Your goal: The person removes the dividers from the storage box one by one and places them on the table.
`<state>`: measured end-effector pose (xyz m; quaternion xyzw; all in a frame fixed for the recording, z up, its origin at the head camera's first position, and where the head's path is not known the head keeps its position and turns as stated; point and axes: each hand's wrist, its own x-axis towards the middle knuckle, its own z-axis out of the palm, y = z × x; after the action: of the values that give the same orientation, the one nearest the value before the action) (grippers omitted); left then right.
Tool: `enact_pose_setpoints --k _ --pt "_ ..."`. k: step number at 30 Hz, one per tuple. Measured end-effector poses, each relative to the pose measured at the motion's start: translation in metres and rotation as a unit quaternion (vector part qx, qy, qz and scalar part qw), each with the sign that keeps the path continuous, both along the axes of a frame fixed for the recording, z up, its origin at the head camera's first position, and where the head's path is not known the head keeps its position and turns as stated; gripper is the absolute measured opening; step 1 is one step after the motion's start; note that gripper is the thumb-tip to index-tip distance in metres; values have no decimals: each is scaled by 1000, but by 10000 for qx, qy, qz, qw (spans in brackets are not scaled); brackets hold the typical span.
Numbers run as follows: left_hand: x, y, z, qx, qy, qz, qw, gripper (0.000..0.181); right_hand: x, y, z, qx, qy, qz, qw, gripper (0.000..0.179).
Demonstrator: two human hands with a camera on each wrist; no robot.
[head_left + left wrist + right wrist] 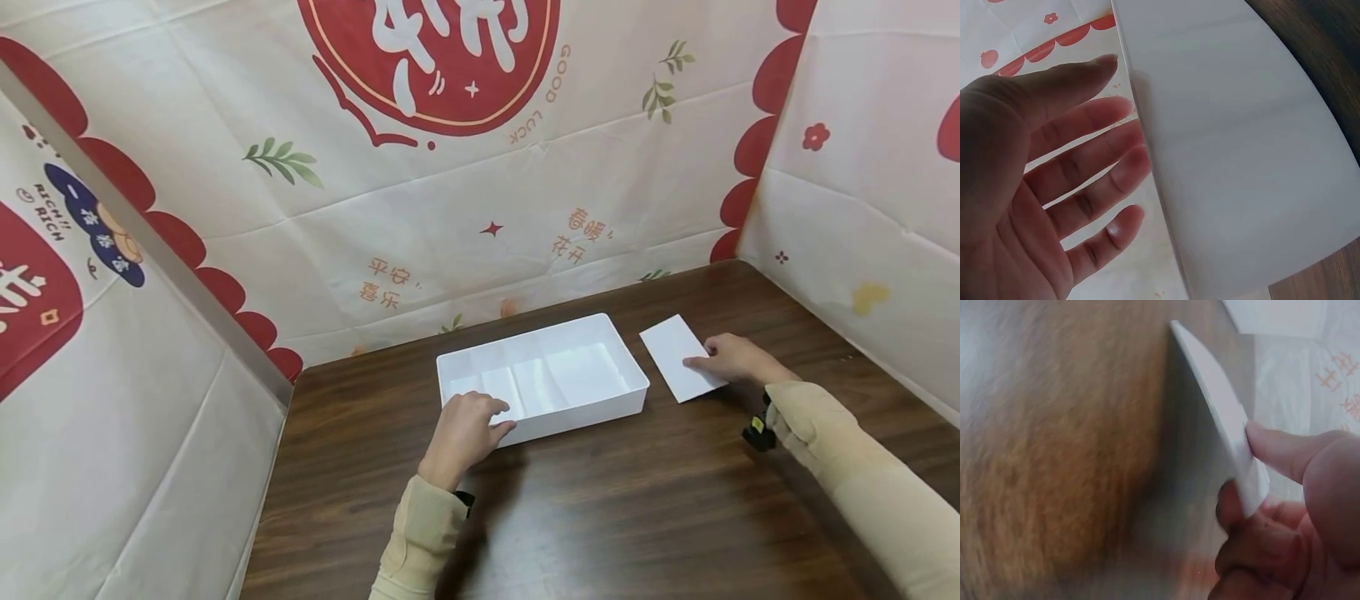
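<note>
- Fingers and thumb of the right hand [738, 358] are clamped on a flat white rectangular panel [675, 354], thumb on one face and curled fingers under the other, at the end farthest from the tray.
- Left-hand fingers are slightly bent, with gaps between them and the thumb held apart; the left hand [465, 425] is at the near left part of the white compartment tray [577, 419]. Its fingertips come up to the tray's rim, but I cannot tell whether they press on it.
- Panel position: just to the right of the tray, outside it and apart from its right wall. The right wrist view shows it tilted, with a dark shadow beside it; whether its far edge touches the wooden table [600, 517] I cannot tell.
- Tray position: it stands on the table with its hollow side up and its inner partitions showing. Behind it hangs a printed cloth [450, 200].
- Step in hand, as I judge it: handling the panel beside the tray, with the pinch already made and the left hand near the tray's rim.
- Next move, in my judgement: it calls for a firm pinch, control of the panel's tilt, and room between its edge and the tray's right wall.
</note>
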<state>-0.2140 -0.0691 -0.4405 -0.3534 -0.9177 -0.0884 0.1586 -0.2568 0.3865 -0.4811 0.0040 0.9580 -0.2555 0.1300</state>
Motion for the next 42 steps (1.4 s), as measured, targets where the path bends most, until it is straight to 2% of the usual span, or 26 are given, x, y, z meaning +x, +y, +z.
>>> enact_pose_setpoints --k 6,10,16,21,27,32,37,42 --pt "-1 4 -3 -187 104 -103 9997 20 6 2 6 672 -310 -231 9970 64" --pt "-2 8 -6 -289 120 -105 9995 18 7 2 4 847 -343 -333 9953 73" --pt "-1 10 -11 -364 147 -99 9992 15 8 1 2 799 -430 -377 9952 71" --pt "-2 8 -16 -175 432 -226 9987 12 7 -1 -1 775 -406 -419 9953 68" --pt "-1 8 -17 -128 438 -201 9988 10 5 -4 0 679 -394 -452 9959 55" --pt "-1 10 -18 -304 272 -78 9991 8 6 -14 8 670 -140 -378 9969 46" --pt "-2 11 -19 -375 207 -45 9991 5 3 -36 24 749 369 -207 9963 41" --pt "-2 11 -18 -371 240 -55 9990 6 2 -60 41 744 703 -78 9947 36"
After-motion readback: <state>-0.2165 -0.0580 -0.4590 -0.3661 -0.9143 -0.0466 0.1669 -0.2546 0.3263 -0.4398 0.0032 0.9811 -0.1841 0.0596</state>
